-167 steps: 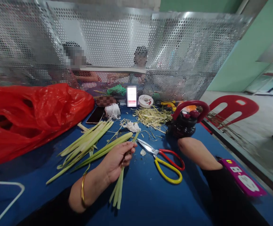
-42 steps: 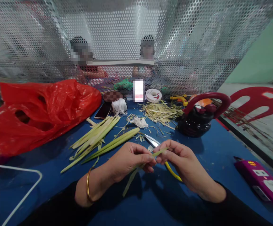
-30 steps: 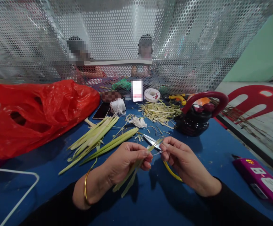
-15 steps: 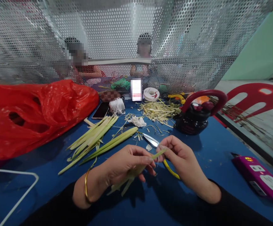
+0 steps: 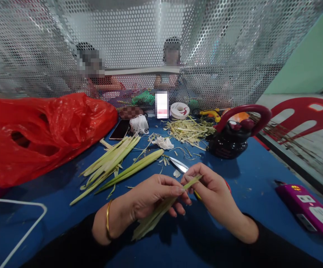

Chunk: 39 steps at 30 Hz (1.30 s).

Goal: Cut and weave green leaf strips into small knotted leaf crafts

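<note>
My left hand [image 5: 154,195] is closed round a thin bundle of pale green leaf strips [image 5: 150,221] that slants down toward me over the blue table [image 5: 66,223]. My right hand [image 5: 210,186] pinches the upper tip of one strip [image 5: 192,182] between thumb and fingers, close against the left fingertips. Scissors [image 5: 178,165] lie on the table just behind my hands, their yellow and red handles mostly hidden under my right hand. More long green leaf strips [image 5: 113,160] lie in loose piles to the left of the blades.
A crumpled red plastic bag [image 5: 44,130] fills the left. At the back are a phone [image 5: 119,130], white string [image 5: 139,124], a tape roll [image 5: 179,110], leaf trimmings [image 5: 189,130] and a dark basket [image 5: 231,139]. A purple power strip [image 5: 306,208] lies right. Two people sit behind the perforated metal screen [image 5: 219,56].
My right hand came off the table and joined the left on the strips. Over the last second both hands shifted slightly, and the bundle slid lower through my left hand.
</note>
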### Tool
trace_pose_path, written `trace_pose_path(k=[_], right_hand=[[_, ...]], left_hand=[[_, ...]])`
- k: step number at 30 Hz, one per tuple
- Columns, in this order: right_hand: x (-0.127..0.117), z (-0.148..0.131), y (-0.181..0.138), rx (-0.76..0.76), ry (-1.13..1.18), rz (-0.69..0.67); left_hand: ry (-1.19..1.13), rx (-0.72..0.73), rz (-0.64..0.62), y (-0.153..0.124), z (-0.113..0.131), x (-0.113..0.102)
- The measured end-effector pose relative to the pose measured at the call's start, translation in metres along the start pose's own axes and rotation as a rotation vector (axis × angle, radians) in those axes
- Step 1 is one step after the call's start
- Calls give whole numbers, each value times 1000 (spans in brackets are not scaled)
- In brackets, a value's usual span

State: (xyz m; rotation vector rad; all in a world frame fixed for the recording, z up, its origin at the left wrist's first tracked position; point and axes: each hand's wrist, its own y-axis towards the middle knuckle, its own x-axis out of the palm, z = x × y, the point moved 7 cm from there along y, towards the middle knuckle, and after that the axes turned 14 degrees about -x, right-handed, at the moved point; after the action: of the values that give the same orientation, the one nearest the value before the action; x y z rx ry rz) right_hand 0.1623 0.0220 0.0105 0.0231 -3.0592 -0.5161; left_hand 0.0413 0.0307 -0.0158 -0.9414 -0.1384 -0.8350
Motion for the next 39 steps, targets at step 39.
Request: trace_pose_path(k=[39], right_hand=[[-8, -10, 11, -184, -285, -139]], left_hand=[[-190, 152, 61, -4, 13, -6]])
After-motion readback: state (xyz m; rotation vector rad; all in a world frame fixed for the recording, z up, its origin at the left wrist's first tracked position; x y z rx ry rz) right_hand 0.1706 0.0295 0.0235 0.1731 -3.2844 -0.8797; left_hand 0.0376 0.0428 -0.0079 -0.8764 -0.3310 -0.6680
